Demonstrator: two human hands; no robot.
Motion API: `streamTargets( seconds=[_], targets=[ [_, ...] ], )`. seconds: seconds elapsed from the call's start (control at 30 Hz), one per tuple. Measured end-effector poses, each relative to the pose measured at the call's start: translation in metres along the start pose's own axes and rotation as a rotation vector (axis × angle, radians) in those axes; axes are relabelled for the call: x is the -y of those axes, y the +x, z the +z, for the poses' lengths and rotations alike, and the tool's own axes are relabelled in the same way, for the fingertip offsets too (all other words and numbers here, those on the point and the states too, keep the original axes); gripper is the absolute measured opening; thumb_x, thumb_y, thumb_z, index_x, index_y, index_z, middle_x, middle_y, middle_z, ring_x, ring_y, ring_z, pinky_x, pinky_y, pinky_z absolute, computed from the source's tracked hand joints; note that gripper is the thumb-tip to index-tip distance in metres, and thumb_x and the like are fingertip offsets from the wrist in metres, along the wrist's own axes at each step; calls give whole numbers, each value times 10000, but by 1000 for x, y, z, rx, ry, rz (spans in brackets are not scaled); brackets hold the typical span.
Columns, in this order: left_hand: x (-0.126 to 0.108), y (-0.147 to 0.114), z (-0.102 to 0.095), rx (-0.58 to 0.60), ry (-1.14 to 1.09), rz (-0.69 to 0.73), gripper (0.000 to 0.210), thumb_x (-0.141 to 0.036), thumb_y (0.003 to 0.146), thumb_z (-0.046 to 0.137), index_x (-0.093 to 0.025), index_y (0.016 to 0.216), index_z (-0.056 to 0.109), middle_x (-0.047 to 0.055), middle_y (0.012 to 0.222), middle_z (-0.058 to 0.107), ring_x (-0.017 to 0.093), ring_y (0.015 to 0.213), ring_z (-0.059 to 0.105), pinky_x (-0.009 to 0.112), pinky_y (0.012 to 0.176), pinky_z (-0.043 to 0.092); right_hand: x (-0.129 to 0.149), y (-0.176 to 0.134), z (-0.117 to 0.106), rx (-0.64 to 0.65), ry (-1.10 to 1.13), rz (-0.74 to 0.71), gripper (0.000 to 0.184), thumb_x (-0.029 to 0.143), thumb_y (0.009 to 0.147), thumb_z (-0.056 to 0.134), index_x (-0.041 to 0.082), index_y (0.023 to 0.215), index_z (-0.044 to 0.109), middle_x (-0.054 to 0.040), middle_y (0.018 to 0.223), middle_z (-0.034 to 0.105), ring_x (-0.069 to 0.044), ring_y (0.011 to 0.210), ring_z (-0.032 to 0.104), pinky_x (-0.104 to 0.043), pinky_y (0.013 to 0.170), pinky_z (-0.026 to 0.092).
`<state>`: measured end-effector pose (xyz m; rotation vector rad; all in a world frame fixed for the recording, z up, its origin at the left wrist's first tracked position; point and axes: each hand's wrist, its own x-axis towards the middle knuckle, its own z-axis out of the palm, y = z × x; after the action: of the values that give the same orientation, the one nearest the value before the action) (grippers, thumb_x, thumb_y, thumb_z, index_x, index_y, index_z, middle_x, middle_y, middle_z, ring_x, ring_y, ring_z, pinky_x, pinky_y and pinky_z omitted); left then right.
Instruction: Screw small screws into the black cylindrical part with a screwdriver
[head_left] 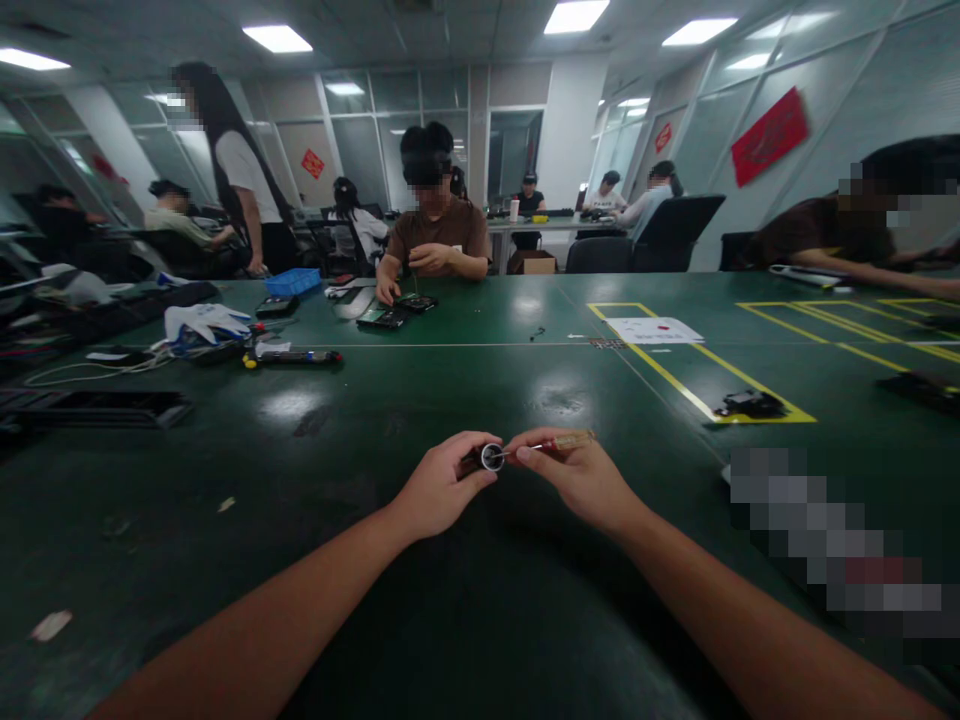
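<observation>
Small part (482, 459), dark-sided, round silvery-rimmed end

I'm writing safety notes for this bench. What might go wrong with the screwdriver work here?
The screwdriver might slip off the ringed part and jab the left hand, whose fingers sit close by. Since that part seems held up rather than braced on the table, it might also twist loose or drop.

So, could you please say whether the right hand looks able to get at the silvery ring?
Probably yes: the left hand leaves the ring exposed, and the screwdriver in the right hand seems to reach it.
</observation>
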<state>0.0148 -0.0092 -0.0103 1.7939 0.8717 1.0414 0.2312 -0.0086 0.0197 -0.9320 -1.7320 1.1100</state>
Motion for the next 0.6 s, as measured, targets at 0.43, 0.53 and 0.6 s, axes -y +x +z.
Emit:
streamTargets(
  seconds=[0.43,0.53,0.6],
  targets=[
    [-3,0,-1,-7,22,-2,391,-168,857,677,-229,1241,636,82,1251,642,241,1166,615,416,1040,500,-1,0,0,-33,-2,-6,158,348,878,696,225,939,775,-47,907,776,-206,877,709,-368,837,551],
    [-2,0,-1,-7,16,10,384,-170,856,679,-223,1234,639,88,1242,647,244,1164,617,423,1047,493,-2,0,0,-58,28,-7,161,358,868,708,226,933,774,-47,897,774,-209,867,712,-375,834,555],
    [-2,1,-1,-1,14,11,379,-175,859,675,-219,1234,640,90,1239,646,243,1159,619,421,1044,495,-1,1,0,-87,37,-8,166,362,858,718,224,931,772,-46,890,772,-209,858,713,-375,826,558]
  ],
)
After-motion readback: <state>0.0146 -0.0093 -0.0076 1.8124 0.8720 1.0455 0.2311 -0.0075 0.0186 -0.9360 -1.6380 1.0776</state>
